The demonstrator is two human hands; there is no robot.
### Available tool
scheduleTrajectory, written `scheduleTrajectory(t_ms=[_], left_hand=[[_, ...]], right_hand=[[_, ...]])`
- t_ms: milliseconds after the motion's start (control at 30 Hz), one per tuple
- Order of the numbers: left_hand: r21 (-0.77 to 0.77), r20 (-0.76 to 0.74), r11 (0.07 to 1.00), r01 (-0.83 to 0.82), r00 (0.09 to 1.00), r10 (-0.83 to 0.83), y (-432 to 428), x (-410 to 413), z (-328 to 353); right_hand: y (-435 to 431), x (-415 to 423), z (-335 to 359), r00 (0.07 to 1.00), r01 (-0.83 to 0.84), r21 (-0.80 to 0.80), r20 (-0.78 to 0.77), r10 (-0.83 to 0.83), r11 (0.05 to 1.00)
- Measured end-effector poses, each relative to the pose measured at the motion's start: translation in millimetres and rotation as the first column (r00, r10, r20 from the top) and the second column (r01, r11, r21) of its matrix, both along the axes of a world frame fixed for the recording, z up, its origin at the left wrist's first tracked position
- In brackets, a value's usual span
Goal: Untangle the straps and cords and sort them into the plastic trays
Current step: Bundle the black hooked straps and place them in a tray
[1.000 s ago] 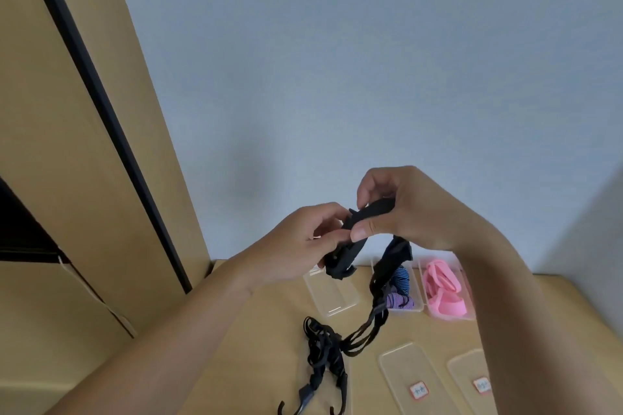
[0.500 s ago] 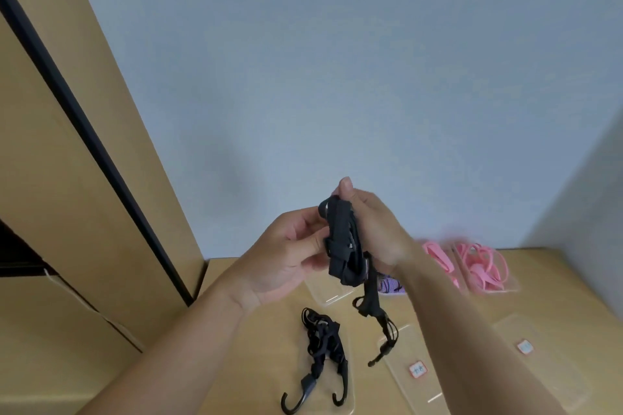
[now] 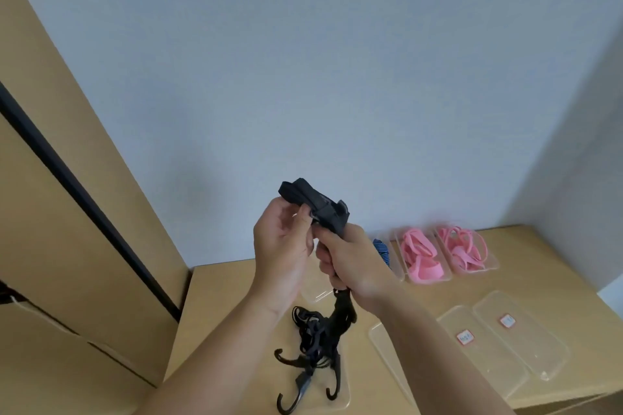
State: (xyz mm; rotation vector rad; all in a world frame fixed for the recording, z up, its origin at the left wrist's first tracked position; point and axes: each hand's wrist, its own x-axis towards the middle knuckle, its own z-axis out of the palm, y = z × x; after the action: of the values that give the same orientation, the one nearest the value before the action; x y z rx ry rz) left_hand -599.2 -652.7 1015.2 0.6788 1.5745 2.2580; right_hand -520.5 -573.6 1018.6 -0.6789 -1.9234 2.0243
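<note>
On the worktop [image 3: 232, 300], two labelled trays [image 3: 488, 360] are left unfilled, pink straps [image 3: 419, 254] are already sorted into two far trays, black hooked cords [image 3: 313, 344] are laid in a near tray, and one folded black strap [image 3: 323, 207], judged unsorted, is held raised, gripped by the right hand [image 3: 357, 263] and pinched by the left hand [image 3: 285, 246].

Matt black woven strap [image 3: 317, 209], clear glossy plastic trays [image 3: 526, 344], smooth wooden table [image 3: 236, 300].

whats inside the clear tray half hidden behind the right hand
A blue striped strap shows in the tray. The right hand, gripping a black strap, covers the rest of it, so whatever else lies inside cannot be seen.
</note>
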Motion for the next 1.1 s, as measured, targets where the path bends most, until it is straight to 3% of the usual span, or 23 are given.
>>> scheduleTrajectory(t_ms=[133, 267, 300, 367, 433, 533, 700, 800, 933, 1100], left_hand=[[-0.074, -0.085, 0.992, -0.097, 0.992, 0.091, -2.0, -7.8, -1.9], [-0.18, -0.215, 0.974, -0.135, 0.972, 0.095, -7.2, -16.5, -7.9], [-0.19, -0.228, 0.974, -0.121, 0.971, 0.075, -10.3, -16.7, -7.8], [-0.221, -0.263, 0.974, -0.056, 0.965, -0.004, -17.2, -15.9, -6.7], [-0.24, -0.268, 0.969, 0.048, 0.957, -0.114, -23.5, -12.9, -3.9], [-0.118, -0.119, 0.96, 0.256, 0.956, -0.269, -28.7, -13.4, 1.8], [0.098, 0.105, 0.923, 0.372, 0.918, -0.382, -30.7, -7.0, 9.4], [0.168, 0.2, 0.918, 0.359, 0.9, -0.388, -27.2, -2.2, 8.0], [0.183, 0.307, 0.937, 0.297, 0.888, -0.342, -25.2, -3.7, 1.9], [0.17, 0.421, 0.93, 0.326, 0.829, -0.368, -28.6, -8.2, 8.5]], right_hand=[[10.6, 15.1, 15.8, 0.985, -0.149, 0.263, 0.127, 0.119, 0.953], [15.3, 24.7, 42.0, 0.96, -0.248, 0.691, 0.269, 0.077, 0.679], [17.9, 26.2, 48.7, 0.967, -0.225, 0.753, 0.249, 0.049, 0.619], [27.7, 28.1, 60.8, 0.98, -0.174, 0.792, 0.197, 0.025, 0.586], [39.7, 27.9, 69.1, 0.989, -0.144, 0.755, 0.135, 0.063, 0.639], [53.2, 21.1, 71.4, 0.989, -0.098, 0.628, -0.027, 0.148, 0.772], [53.2, 1.5, 44.3, 0.938, -0.144, 0.183, -0.287, 0.193, 0.973], [35.7, -10.1, 22.4, 0.928, -0.156, -0.034, -0.348, 0.135, 0.987], [24.5, -14.8, 7.4, 0.948, -0.155, -0.138, -0.298, 0.109, 0.978], [25.5, -12.7, 8.4, 0.966, -0.155, -0.039, -0.214, 0.143, 0.987]])
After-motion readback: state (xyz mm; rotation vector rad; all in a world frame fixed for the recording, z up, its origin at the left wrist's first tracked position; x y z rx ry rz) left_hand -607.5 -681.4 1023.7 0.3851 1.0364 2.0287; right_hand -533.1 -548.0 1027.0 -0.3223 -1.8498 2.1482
